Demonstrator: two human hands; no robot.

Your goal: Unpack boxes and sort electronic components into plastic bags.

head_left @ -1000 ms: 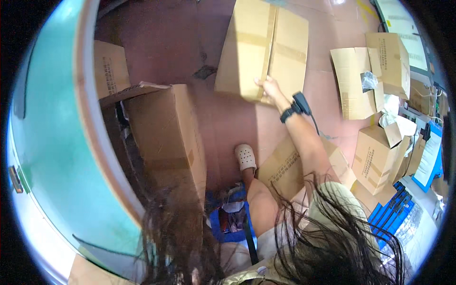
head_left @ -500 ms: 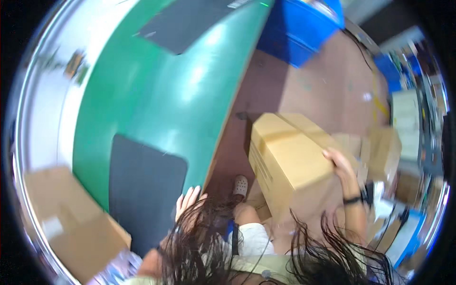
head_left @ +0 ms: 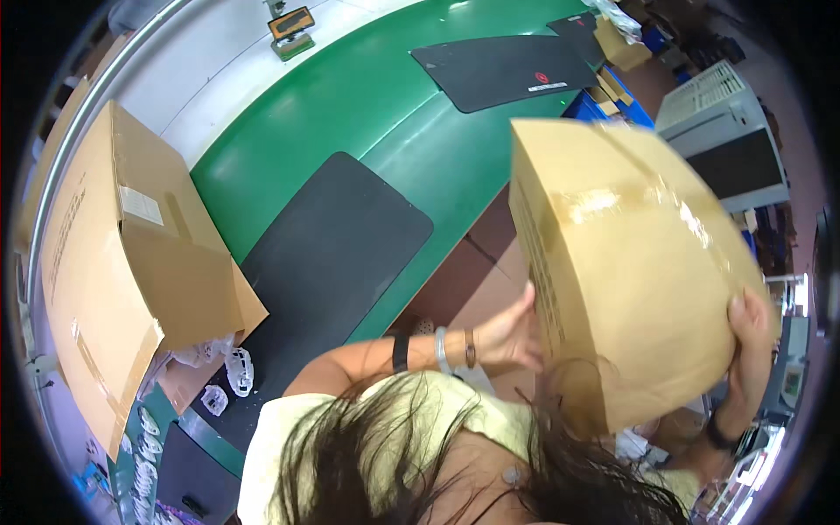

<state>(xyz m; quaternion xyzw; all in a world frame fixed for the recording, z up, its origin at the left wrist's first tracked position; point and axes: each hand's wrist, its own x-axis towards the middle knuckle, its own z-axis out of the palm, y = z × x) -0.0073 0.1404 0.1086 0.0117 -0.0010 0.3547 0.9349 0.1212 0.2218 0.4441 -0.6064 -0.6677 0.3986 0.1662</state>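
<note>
A large taped cardboard box (head_left: 639,262) is raised off the floor in front of me, to the right of the green table. My left hand (head_left: 512,337) presses against its left side, with the fingertips partly hidden behind the edge. Round the box's right edge, my right hand (head_left: 751,322) has its fingers wrapped on the cardboard. The box is tilted and supported between both hands. Long strands of hair cover its lower corner.
The green table (head_left: 262,188) carries a black mat (head_left: 341,236) and another black mat (head_left: 499,74) farther off. An open cardboard box (head_left: 166,254) stands at left, clear plastic pieces (head_left: 239,372) by its opening. A blue bin (head_left: 643,112) and a grey-white cabinet (head_left: 713,105) stand behind the lifted box.
The box has come up from low on the right. My left hand has left the table edge and now holds the box's left side. The view has turned leftward.
</note>
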